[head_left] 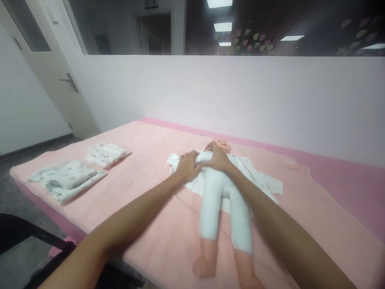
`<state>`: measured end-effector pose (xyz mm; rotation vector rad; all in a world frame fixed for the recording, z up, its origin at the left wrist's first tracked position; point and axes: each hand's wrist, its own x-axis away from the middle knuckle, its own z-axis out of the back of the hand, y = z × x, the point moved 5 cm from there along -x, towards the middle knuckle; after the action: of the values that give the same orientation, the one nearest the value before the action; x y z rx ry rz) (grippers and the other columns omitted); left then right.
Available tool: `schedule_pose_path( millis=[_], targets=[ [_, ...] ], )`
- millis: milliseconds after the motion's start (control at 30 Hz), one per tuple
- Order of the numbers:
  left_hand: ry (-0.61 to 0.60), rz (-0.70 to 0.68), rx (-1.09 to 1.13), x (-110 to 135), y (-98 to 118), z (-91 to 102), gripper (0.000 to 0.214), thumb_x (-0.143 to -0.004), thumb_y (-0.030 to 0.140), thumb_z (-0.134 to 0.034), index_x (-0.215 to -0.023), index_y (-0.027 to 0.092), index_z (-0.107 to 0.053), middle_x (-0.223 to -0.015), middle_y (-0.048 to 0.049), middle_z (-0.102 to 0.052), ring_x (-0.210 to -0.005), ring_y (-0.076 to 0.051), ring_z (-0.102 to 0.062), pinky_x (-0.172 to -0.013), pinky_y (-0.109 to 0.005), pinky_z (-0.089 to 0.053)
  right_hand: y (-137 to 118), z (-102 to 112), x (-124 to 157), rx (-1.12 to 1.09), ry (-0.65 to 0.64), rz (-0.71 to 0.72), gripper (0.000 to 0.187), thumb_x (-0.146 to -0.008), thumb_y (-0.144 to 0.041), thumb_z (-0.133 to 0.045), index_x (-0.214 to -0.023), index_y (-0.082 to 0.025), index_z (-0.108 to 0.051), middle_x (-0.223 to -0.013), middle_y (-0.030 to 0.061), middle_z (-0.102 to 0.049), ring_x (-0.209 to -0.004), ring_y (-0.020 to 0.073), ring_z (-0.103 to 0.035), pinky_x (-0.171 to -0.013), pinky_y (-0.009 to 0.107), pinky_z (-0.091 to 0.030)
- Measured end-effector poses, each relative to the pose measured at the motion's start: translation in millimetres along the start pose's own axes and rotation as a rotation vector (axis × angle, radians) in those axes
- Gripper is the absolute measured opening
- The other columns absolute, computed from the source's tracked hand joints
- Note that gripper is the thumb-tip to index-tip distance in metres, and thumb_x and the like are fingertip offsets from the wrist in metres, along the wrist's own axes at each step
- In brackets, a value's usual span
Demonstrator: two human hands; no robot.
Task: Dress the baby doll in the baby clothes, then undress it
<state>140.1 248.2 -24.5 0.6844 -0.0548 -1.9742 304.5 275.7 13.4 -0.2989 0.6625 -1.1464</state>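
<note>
A baby doll (212, 192) in a white close-fitting suit lies on its back, legs towards me and bare feet showing. Beneath it a white patterned baby top (264, 182) is spread, one sleeve out to the right and a cuff at the left. My left hand (189, 166) is closed around the white-clad arm of the doll and the cloth there; exactly what lies inside the fingers is hidden. My right hand (219, 159) grips the doll at the shoulder, thumb pointing left, fingers near the head. Part of the doll's head and chest is covered by that hand.
Two folded patterned baby garments, a nearer one (67, 180) and a farther one (107, 154), lie on the left of the pink blanket (144, 160). A white wall (216, 96) with a window stands behind the table. A dark chair-like frame (27, 230) is at lower left.
</note>
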Motion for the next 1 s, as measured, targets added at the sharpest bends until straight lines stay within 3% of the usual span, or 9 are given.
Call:
schedule_pose_path(
  millis=[100,200,500,667,867,1000],
  targets=[
    [-0.021,0.059,0.041,0,-6,0.0,0.029,-0.096,0.029,-0.048,-0.124,0.021,-0.048,-0.118,-0.0095,-0.063,-0.106,-0.031,-0.056,-0.099,-0.046,-0.041,14,17,8,-0.219,0.116,0.062,0.062,-0.061,-0.034,-0.081,-0.113,-0.024,-0.048,-0.122,0.0089,-0.062,-0.113,0.0277,-0.062,-0.098,0.04,-0.049],
    [-0.052,0.136,0.059,1,-13,-0.4,0.019,-0.098,0.033,-0.047,-0.114,0.022,-0.049,-0.116,-0.0104,-0.063,-0.108,-0.032,-0.056,-0.097,-0.045,-0.043,31,34,16,-0.342,0.175,0.019,0.06,-0.061,-0.03,-0.079,-0.112,-0.025,-0.047,-0.124,0.0085,-0.058,-0.122,0.0288,-0.059,-0.105,0.043,-0.047],
    [-0.082,0.216,0.101,0,-17,0.3,0.036,-0.106,0.052,-0.037,-0.113,0.021,-0.053,-0.119,-0.0137,-0.064,-0.112,-0.034,-0.055,-0.098,-0.046,-0.043,56,59,35,-0.506,0.167,-0.017,0.058,-0.068,-0.027,-0.075,-0.118,-0.029,-0.044,-0.133,0.0078,-0.058,-0.127,0.0268,-0.058,-0.105,0.045,-0.049],
    [-0.089,0.227,0.109,1,-16,1.9,0.035,-0.106,0.048,-0.036,-0.115,0.019,-0.054,-0.121,-0.0148,-0.065,-0.115,-0.034,-0.055,-0.099,-0.046,-0.043,57,63,40,-0.543,0.179,-0.02,0.058,-0.069,-0.028,-0.079,-0.116,-0.029,-0.045,-0.132,0.0073,-0.058,-0.13,0.0271,-0.057,-0.105,0.043,-0.05],
    [-0.106,0.21,0.07,0,-19,-3.4,0.026,-0.105,0.036,-0.034,-0.112,0.02,-0.054,-0.12,-0.0135,-0.064,-0.115,-0.032,-0.055,-0.1,-0.045,-0.043,68,62,45,-0.62,0.197,-0.053,0.063,-0.068,-0.032,-0.085,-0.116,-0.031,-0.044,-0.131,0.0064,-0.06,-0.12,0.0258,-0.063,-0.093,0.037,-0.055],
    [-0.122,0.157,0.026,-2,-21,-10.4,0.026,-0.102,0.031,-0.036,-0.113,0.018,-0.056,-0.124,-0.0143,-0.062,-0.117,-0.033,-0.053,-0.104,-0.047,-0.041,86,68,53,-0.633,0.313,-0.052,0.068,-0.068,-0.039,-0.086,-0.119,-0.032,-0.041,-0.117,0.0043,-0.064,-0.097,0.0233,-0.068,-0.077,0.033,-0.058]
  ],
)
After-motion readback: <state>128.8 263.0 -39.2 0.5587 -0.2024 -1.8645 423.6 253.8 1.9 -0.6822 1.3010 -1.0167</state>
